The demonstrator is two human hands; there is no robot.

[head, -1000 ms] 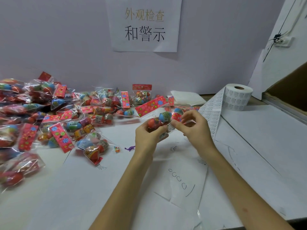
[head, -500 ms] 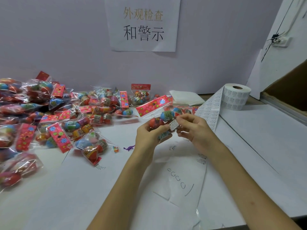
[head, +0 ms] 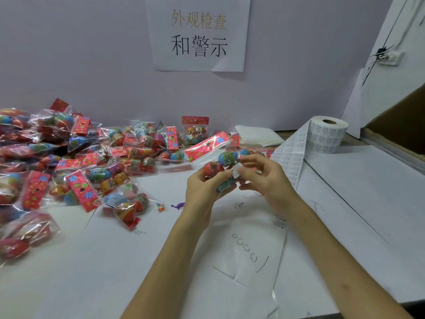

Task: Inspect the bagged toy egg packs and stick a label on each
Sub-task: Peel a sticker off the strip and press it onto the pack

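Note:
My left hand [head: 202,189] grips a clear bagged egg pack [head: 218,164] with red and blue eggs and a red flowered header, held above the table's middle. My right hand [head: 264,178] pinches a small white label [head: 236,170] against the bag, right beside my left thumb. A strip of labels [head: 291,155] runs from a white label roll [head: 327,137] at the back right down to just behind my right hand.
A large heap of bagged egg packs [head: 76,157] covers the left and back of the white table [head: 345,203]. A folded white cloth [head: 257,135] lies by the wall. A small purple toy [head: 178,206] and loose beads [head: 160,207] lie near my left wrist. A cardboard box [head: 400,120] stands far right.
My right hand has drawn back from the label strip with a label and now holds it against the pack. My left hand kept hold of the pack and barely moved.

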